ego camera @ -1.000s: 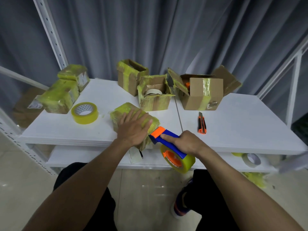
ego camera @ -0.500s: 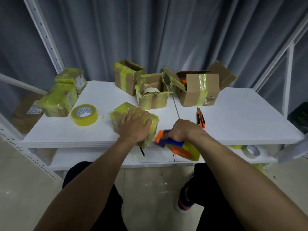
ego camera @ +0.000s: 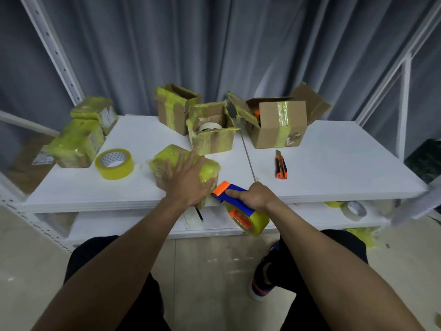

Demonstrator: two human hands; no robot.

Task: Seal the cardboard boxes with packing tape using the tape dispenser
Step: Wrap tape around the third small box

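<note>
A small cardboard box (ego camera: 164, 163) wrapped in yellow tape lies near the front edge of the white table (ego camera: 334, 168). My left hand (ego camera: 189, 180) presses flat on its top with fingers spread. My right hand (ego camera: 256, 197) grips the blue and orange tape dispenser (ego camera: 235, 201), index finger stretched along its handle. The dispenser's orange head touches the box's right front corner, and its yellow tape roll (ego camera: 255, 222) hangs below the table edge.
A loose tape roll (ego camera: 114, 163) lies left of the box, two taped boxes (ego camera: 76, 144) beyond it. Three open boxes (ego camera: 279, 125) stand at the back. An orange utility knife (ego camera: 280, 167) lies to the right. Another tape roll (ego camera: 354, 210) sits on the lower shelf.
My right hand swung the dispenser up beside the box half a second ago, then back down, so its head again meets the box's right front corner. My left hand stayed on the box.
</note>
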